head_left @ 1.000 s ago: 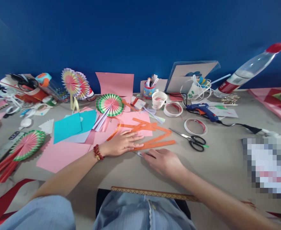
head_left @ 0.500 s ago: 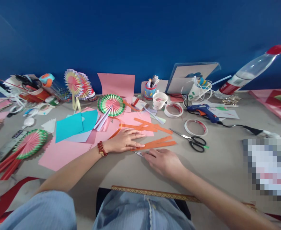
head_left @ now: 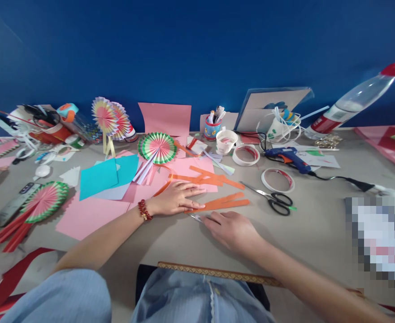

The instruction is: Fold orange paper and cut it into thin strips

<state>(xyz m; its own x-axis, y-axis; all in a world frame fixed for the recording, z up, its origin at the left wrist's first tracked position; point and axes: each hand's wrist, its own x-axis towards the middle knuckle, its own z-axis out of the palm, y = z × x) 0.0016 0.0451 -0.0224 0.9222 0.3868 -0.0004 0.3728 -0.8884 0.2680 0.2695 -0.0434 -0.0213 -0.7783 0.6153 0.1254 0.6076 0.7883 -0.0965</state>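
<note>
Left fingers (head_left: pixel 193 191) lie spread on orange strips (head_left: pixel 230 204), right fingers (head_left: pixel 211 220) grip a slim tool (head_left: pixel 196 217), the bottle label (head_left: pixel 322 122) unreadable.

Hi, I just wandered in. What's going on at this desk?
A person is working with paper by hand. Their left hand lies spread over orange paper strips, fingers stretched out. Their right hand holds a slim tool, its tip beside the strips' near ends; it may be a craft knife, but most of it is hidden. The scissors lie unused to the right, with a glue gun behind them. A round paper fan rests beyond the left hand.
</note>
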